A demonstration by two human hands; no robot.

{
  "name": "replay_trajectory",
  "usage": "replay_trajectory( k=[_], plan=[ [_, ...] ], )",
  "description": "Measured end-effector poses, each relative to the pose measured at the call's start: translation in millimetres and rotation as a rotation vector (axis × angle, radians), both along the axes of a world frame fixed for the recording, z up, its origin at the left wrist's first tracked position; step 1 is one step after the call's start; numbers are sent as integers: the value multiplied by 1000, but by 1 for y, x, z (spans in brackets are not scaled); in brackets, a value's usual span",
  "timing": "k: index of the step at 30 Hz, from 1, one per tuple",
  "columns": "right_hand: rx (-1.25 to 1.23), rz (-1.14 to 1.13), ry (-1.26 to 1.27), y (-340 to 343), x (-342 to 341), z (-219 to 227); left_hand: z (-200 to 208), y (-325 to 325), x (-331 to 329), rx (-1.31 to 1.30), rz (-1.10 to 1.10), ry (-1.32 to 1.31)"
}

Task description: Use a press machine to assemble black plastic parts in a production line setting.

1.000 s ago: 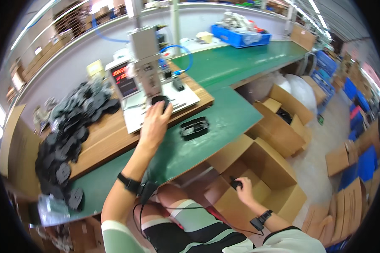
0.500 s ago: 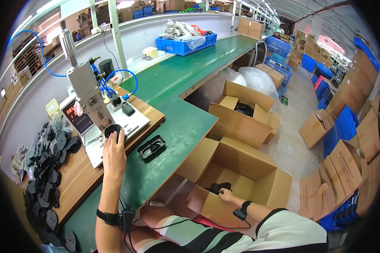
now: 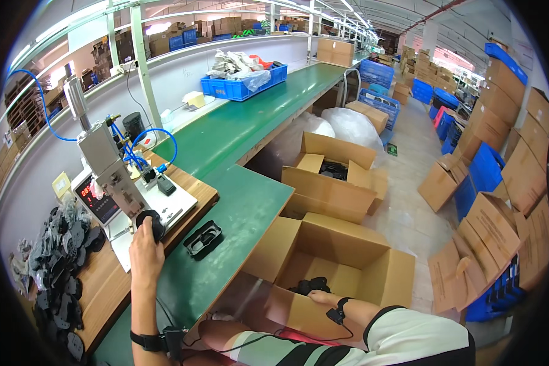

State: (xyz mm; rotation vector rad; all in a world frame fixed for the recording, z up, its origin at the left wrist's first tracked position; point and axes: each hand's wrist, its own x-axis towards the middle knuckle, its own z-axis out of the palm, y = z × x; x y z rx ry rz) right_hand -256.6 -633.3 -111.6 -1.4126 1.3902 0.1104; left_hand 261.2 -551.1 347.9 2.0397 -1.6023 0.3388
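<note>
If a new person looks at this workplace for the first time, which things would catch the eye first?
Probably the tall grey machine with its red-lit display, at the left on a wooden board, where the left hand touches a round black piece. Next, the heap of dark flat pieces to its left. Then the open carton at lower middle, the right hand near dark items there.

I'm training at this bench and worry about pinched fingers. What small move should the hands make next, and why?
I'd probably ease the left hand back a little, because it is touching the round black piece close beside the upright metal machine, where a pinch seems possible. The right hand is well away, down at an open cardboard box.
</note>
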Motion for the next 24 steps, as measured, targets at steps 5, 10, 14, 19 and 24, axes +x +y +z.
replay_trajectory(
  k=[5, 10, 14, 19, 24],
  plan=[
    [33, 5, -15, 3, 4, 4, 0, 9, 3, 33, -18, 31],
    [42, 11, 0, 1, 3, 2, -7, 5, -5, -78, -5, -111],
    [46, 22, 9, 1, 4, 0, -11, 6, -2, -34, -2, -152],
    [33, 35, 29, -1, 7, -4, -1, 8, -7, 31, 17, -158],
    [-127, 46, 156, 1, 3, -1, -3, 3, -10, -16, 18, -193]
  ],
)
